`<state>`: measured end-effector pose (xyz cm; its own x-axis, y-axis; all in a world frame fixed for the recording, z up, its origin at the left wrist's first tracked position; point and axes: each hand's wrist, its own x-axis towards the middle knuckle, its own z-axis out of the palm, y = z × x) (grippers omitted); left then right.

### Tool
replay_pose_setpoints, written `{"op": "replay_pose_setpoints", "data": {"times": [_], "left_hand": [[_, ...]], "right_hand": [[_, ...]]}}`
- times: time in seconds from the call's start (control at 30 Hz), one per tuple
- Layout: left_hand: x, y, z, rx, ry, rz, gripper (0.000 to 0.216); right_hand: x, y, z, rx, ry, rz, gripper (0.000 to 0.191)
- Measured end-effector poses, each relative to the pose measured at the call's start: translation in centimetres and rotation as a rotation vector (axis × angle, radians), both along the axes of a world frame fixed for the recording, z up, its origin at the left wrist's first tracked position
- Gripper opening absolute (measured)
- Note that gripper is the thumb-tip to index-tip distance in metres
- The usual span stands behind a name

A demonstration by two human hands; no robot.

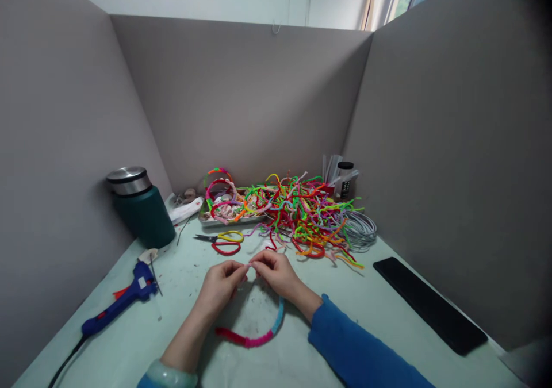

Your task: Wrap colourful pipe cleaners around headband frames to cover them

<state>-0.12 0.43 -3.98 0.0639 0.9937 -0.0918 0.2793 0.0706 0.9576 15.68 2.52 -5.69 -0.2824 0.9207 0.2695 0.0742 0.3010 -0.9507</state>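
My left hand (219, 286) and my right hand (277, 273) meet over the middle of the table, fingertips pinched together. Between them shows a tiny bit of pale pink pipe cleaner (249, 265); most of it is hidden by the fingers. Below the hands curves a wire band (257, 340) wrapped in red, hot pink and light blue pipe cleaner. Its blue end runs up under my right hand, where the rest is hidden. Scissors (221, 241) with one yellow and one red handle lie just beyond my hands, blades to the left.
A heap of coloured pipe cleaners (302, 207) covers a metal tray (207, 222) and spreads right to a wire coil (361, 231). At left stand a green bottle (144, 215) and a blue glue gun (125, 299). A black slab (426, 304) lies right. Grey panels (241, 100) enclose the table.
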Motion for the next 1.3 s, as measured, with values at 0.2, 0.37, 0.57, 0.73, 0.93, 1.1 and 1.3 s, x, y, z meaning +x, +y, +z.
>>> {"op": "replay_pose_setpoints", "data": {"times": [0.2,0.37,0.57,0.73,0.93,1.1,1.3], "left_hand": [[-0.2,-0.3,0.5,-0.117,-0.108,-0.076,0.042],[-0.2,-0.5,0.7,-0.220,-0.202,-0.119,0.042],[-0.1,-0.5,0.8,-0.168,-0.181,-0.156,0.034],[-0.4,-0.1,0.3,0.038,-0.043,-0.148,0.020],[-0.7,0.1,-0.3,0.204,0.178,-0.068,0.029],[-0.5,-0.1,-0.2,0.365,0.338,0.005,0.030],[-0.5,-0.2,0.2,0.346,0.311,0.011,0.031]], "right_hand": [[0.0,0.0,-0.1,0.006,0.012,0.030,0.012],[0.1,0.1,-0.3,0.024,0.011,0.035,0.013],[0.2,0.4,-0.3,0.068,0.005,0.009,0.012],[0.2,0.7,-0.6,0.034,0.031,0.017,0.014],[0.1,0.5,-0.3,0.026,0.037,0.018,0.014],[0.2,0.4,-0.2,0.032,0.021,-0.001,0.013],[0.2,0.5,-0.4,0.047,-0.001,-0.004,0.012]]}}
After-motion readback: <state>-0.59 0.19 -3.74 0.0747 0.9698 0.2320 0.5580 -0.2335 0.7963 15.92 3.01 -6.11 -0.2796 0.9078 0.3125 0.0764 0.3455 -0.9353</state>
